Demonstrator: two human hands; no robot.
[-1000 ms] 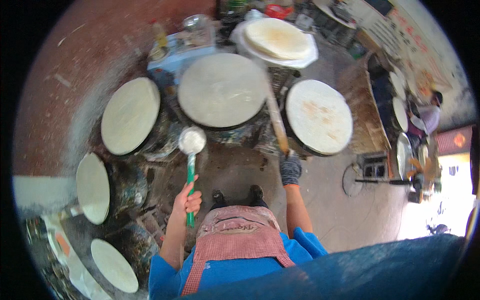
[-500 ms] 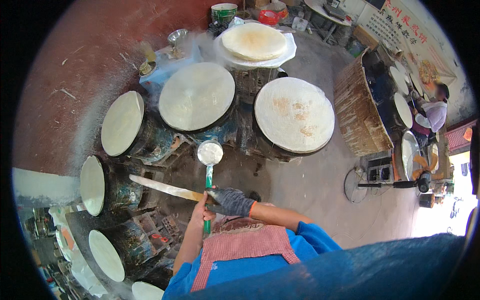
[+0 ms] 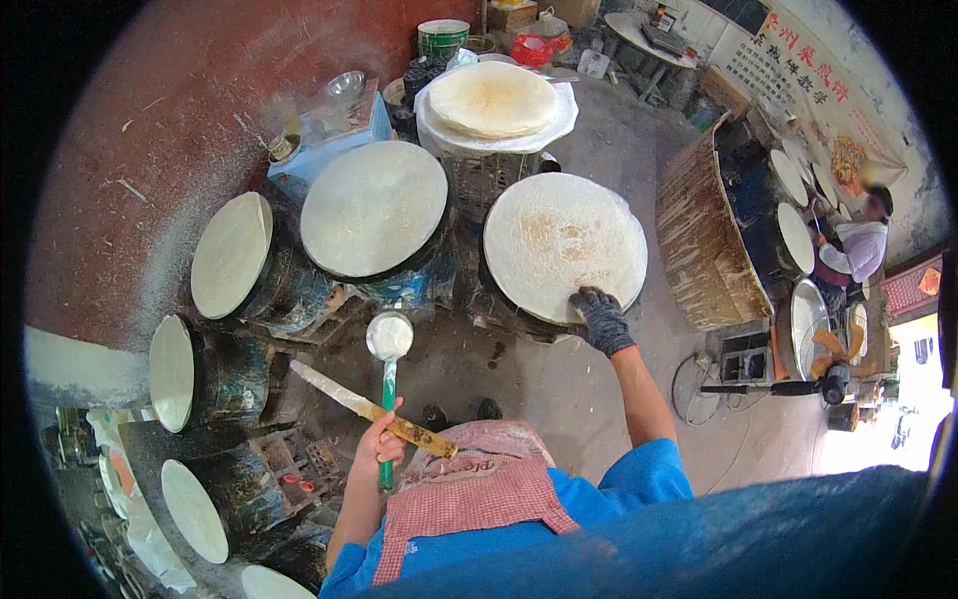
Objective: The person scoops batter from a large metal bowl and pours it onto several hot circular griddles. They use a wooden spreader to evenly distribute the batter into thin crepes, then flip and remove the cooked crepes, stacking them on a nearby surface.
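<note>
And here's the bare left hand [image 3: 378, 445], fingers wrapped round a long green-handled ladle [image 3: 388, 375] with white stuff in its round bowl, and in the same grip a long, flat wooden scraper [image 3: 344, 395] crosses the handle, pale end up and to the left! Over to the right hand [image 3: 602, 319], in a dark grey knitted glove, fingertips down on the near edge of a big round white flatbread with brown patches [image 3: 564, 240], lying flat on its round dark griddle [image 3: 498, 299]; whether those fingers pinch the rim, I cannot tell! Just beyond, a stack of thin, pale round flatbreads [image 3: 494, 98] rests on a white sheet [image 3: 564, 125]
</note>
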